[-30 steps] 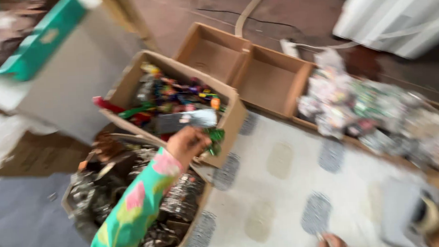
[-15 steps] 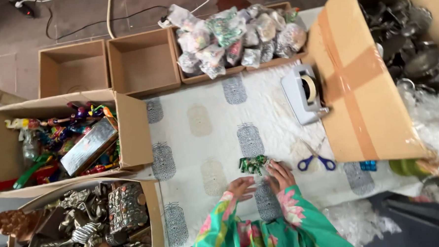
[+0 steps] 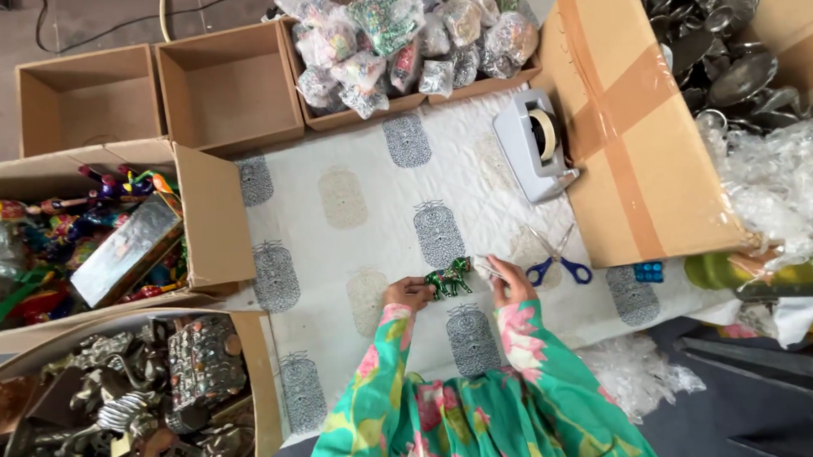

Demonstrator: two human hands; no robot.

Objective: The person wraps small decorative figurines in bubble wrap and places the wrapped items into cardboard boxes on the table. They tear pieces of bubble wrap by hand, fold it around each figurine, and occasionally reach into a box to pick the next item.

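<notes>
Down at the near edge of the white block-printed cloth (image 3: 378, 202), both hands are meeting over a small green elephant figurine (image 3: 450, 278). Left hand (image 3: 408, 294) is gripping the figurine at its left end, fingers curled around it. Right hand (image 3: 511, 282) is sitting just right of the figurine, fingers pinching something thin and clear; what it is cannot be told, and whether it is touching the figurine cannot be told either. Both sleeves are showing green fabric with pink flowers.

Everything else, placed from the figurine:
- Blue-handled scissors (image 3: 554, 260) are lying just to the right, beside the right hand, blades pointing up and left.
- Grey tape dispenser (image 3: 535, 145) is standing farther up and right, touching the side of a large taped cardboard box (image 3: 631, 127) holding dark metal pieces.
- Up at the far edge of the cloth, a low carton of plastic-wrapped items (image 3: 398, 32) is sitting.
- Up and left, 2 empty brown cartons (image 3: 158, 93) are standing side by side.
- Left, an open box of brightly painted figures (image 3: 87, 238) is resting with its flap against the cloth.
- Down and left, a box of dull metal figurines (image 3: 140, 395) is lying open.
- Far right, crumpled clear plastic (image 3: 779, 185) is piling up, well apart.
</notes>
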